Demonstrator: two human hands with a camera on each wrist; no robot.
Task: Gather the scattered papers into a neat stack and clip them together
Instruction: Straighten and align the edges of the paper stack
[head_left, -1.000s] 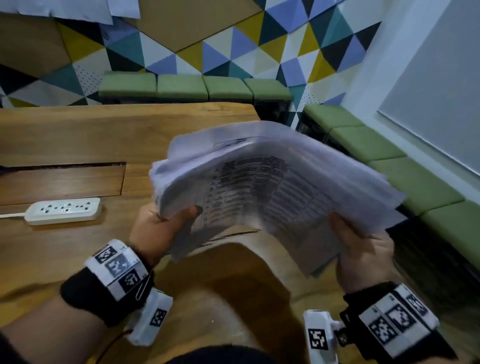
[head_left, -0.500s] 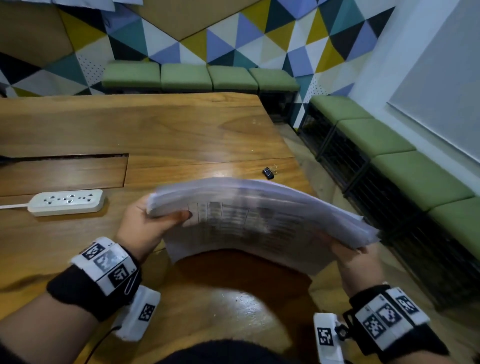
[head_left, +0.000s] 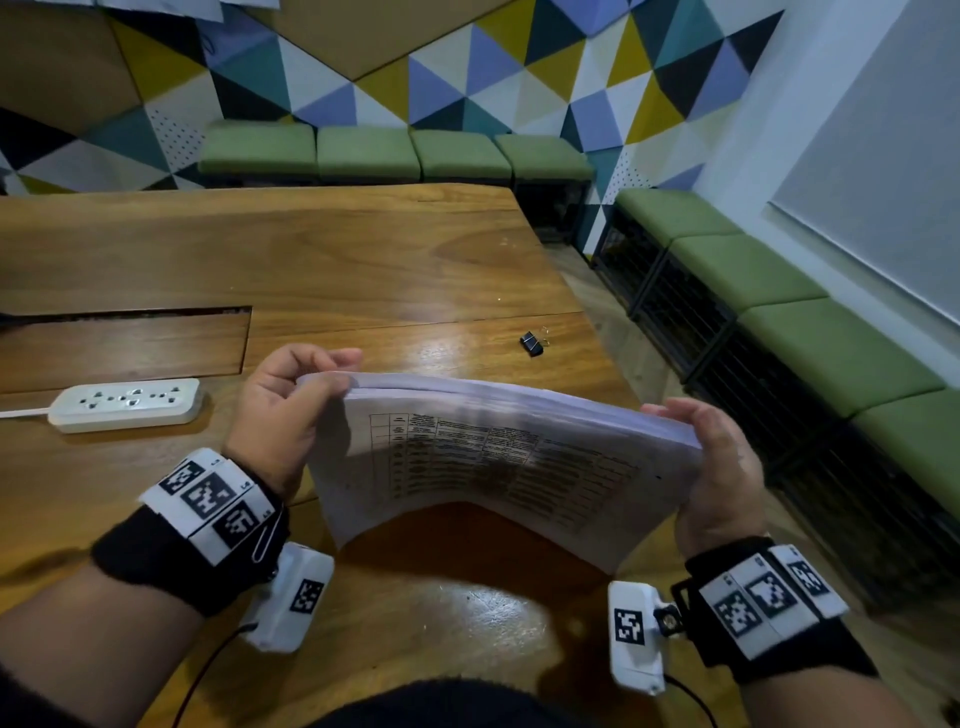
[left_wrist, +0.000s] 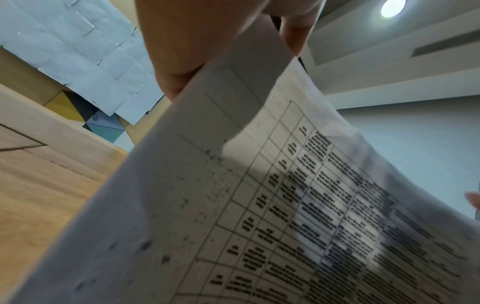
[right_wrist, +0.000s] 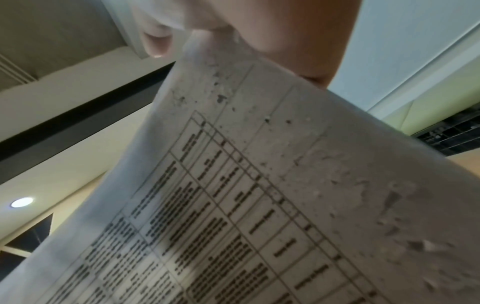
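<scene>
The stack of papers (head_left: 498, 457) has dropped lower and squared up above the table (head_left: 311, 270); left hand (head_left: 280, 415) and right hand (head_left: 719, 467) grip its ends. A binder clip (head_left: 531, 344) lies beyond.

Matt white paper stack (head_left: 498, 457), printed with a black table, above a glossy varnished wood table (head_left: 363, 260). Beyond the stack: a black metal binder clip (head_left: 531, 344); left, a smooth white plastic power strip (head_left: 124, 404).

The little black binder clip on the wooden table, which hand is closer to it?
Right, probably. The small black binder clip lies beyond the paper stack; the right hand sits nearer-right of it, the left hand farther left.
</scene>
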